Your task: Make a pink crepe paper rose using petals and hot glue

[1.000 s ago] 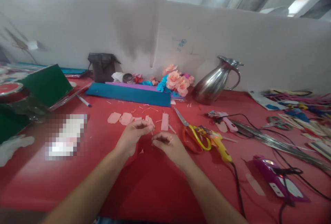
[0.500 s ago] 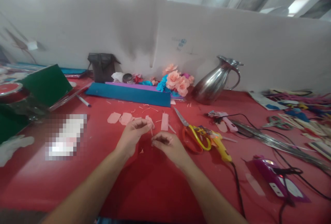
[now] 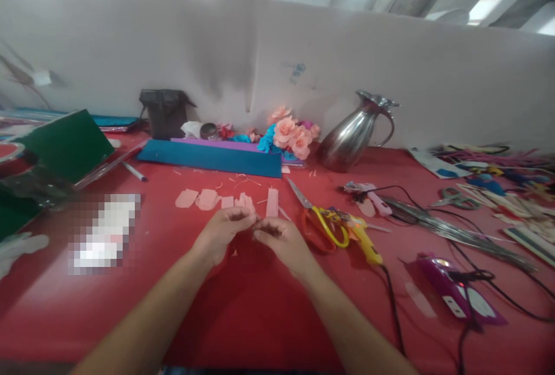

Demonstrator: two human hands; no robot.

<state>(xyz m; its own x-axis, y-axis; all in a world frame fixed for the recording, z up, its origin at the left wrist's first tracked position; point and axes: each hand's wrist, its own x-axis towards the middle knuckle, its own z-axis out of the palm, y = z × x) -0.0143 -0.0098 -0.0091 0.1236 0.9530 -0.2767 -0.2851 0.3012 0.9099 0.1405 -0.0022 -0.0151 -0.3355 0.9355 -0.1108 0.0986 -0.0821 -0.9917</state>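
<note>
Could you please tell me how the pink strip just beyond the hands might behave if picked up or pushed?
The pink strip looks thin and paper-like, so it would probably feel light and bend easily. Lying flat on the red table, it would likely slide rather than roll when pushed.

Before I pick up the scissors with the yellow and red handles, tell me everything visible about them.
The scissors have silvery, metallic-looking blades and two loop handles, one yellow, one red, perhaps plastic. They lie on the red tabletop, tips pointing away and leftward, toward the blue sheet. The blades look shut or nearly so. The yellow glue gun lies close on their right; whether they touch, I cannot tell.
</note>
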